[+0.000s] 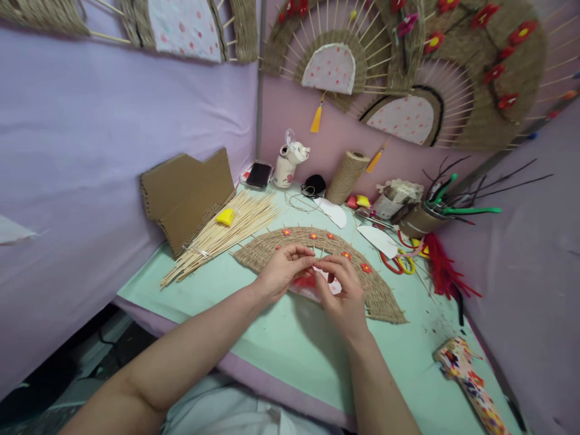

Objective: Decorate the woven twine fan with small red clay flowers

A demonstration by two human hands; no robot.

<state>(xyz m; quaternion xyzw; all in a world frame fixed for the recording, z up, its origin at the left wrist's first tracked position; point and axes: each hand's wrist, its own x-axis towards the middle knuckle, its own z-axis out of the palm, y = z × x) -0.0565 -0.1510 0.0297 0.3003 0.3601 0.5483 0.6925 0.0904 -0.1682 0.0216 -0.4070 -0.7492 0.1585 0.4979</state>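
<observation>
Over the middle of a woven twine fan (385,297), my left hand (281,273) and my right hand (345,291) meet at the fingertips. Both are closed in a pinch. Whatever lies between the fingers is too small to make out. Small red flowers with yellow centres (365,267) dot the fan's band, and stick ends poke out along its edge. Below my fingers, a red patch (304,282) shows against the fan's white spotted centre (335,286); my hands partly hide both.
Left of the fan lie thin wooden sticks (203,244), a yellow packet (225,217) and cardboard (190,193). A twine spool (347,176), scissors (399,263), red fuzzy stems (441,266) and a can of twigs (419,219) stand behind and right. A patterned glue gun (471,383) lies front right.
</observation>
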